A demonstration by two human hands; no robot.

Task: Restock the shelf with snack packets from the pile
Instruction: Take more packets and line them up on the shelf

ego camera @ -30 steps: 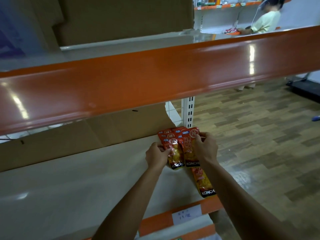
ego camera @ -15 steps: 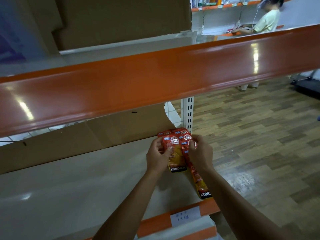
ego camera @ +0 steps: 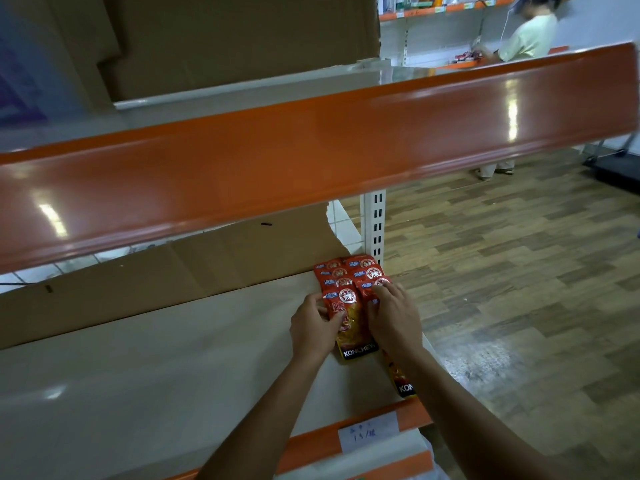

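The red snack packets (ego camera: 349, 275), held up off the shelf (ego camera: 138, 358) half a second ago, now lie flat at its right end in two overlapping rows, so this batch looks nearly placed. The left hand (ego camera: 317, 323) curls its fingers on the left edge of the front packet (ego camera: 351, 327), while the right hand (ego camera: 394, 320) presses the right row with fingers flat and slightly apart. A stray packet (ego camera: 401, 381) under the right forearm likely needs tucking in; a cardboard sheet (ego camera: 173, 271) backs the rows, and the orange upper shelf (ego camera: 311, 150) overhangs, cramping any lift.
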